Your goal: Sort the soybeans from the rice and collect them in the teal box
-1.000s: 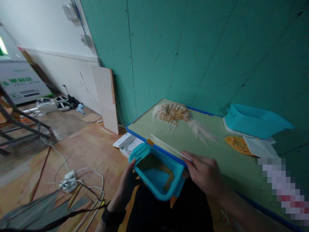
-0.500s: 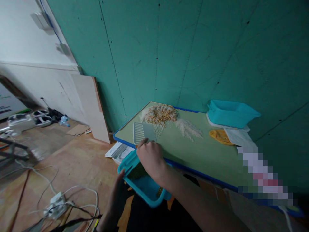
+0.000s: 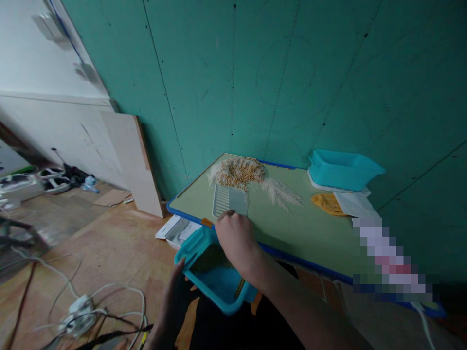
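A slotted scoop [image 3: 230,200], pale grey, lies flat on the green tabletop [image 3: 314,238], just in front of a heap of yellow beans and white grains [image 3: 241,173]. My right hand [image 3: 237,236] is closed round its handle, which is hidden in the fist. Below the table edge, my left hand [image 3: 175,287] grips the left side of a blue plastic bin [image 3: 206,293], thumb on the rim. Small dark green grains [image 3: 209,258] lie in the bin's far part, and a few yellowish ones are in its right corner. My right forearm crosses above the bin.
A second blue bin [image 3: 346,170] stands at the table's back right, near a yellow cloth [image 3: 326,204]. White grains [image 3: 280,194] are spread mid-table. A green wall [image 3: 219,87] rises behind. Cables and a power strip [image 3: 78,313] lie on the floor at left.
The scoop and my right hand have slid a little to the right along the tabletop, in front of the heap. My left hand keeps its hold on the bin. The view has shifted slightly.
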Demonstrator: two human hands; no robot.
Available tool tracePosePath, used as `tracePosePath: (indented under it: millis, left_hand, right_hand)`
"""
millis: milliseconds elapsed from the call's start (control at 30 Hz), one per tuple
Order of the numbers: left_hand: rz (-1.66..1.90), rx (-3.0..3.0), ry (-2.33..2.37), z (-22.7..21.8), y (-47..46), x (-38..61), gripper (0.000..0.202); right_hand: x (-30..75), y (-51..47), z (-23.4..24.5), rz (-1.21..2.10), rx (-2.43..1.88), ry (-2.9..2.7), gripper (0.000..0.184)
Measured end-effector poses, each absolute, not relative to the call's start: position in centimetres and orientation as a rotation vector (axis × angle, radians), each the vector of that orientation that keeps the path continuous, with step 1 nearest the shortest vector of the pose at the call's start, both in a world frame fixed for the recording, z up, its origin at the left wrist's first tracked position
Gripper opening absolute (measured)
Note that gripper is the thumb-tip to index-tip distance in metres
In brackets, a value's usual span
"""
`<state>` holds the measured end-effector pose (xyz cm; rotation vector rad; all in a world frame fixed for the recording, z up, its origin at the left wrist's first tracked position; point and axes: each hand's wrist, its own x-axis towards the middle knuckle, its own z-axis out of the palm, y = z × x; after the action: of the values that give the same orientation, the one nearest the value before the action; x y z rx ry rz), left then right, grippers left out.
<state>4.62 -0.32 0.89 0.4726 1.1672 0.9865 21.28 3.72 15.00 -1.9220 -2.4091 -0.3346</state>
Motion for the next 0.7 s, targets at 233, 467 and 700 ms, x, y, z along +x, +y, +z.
tracePosePath:
  millis: [233, 467, 700]
  left_hand:
    - [0.985, 0.441, 1.194, 0.6, -0.4, 4.8, 0.067]
    - [0.983, 0.401, 1.203, 0.8, -0.2, 4.8, 0.064]
    - [0.998, 0.363, 1.204, 0.9, -0.3, 4.9, 0.061]
  right_hand:
    - [24.0, 2.6, 14.7, -0.402, -1.915, -2.420, 0.031]
    - [26.8, 2.7, 14.3, -0.454, -2.015, -2.368, 0.031]
    - [29.9, 2.7, 14.0, -0.497, -2.116, -2.315, 0.037]
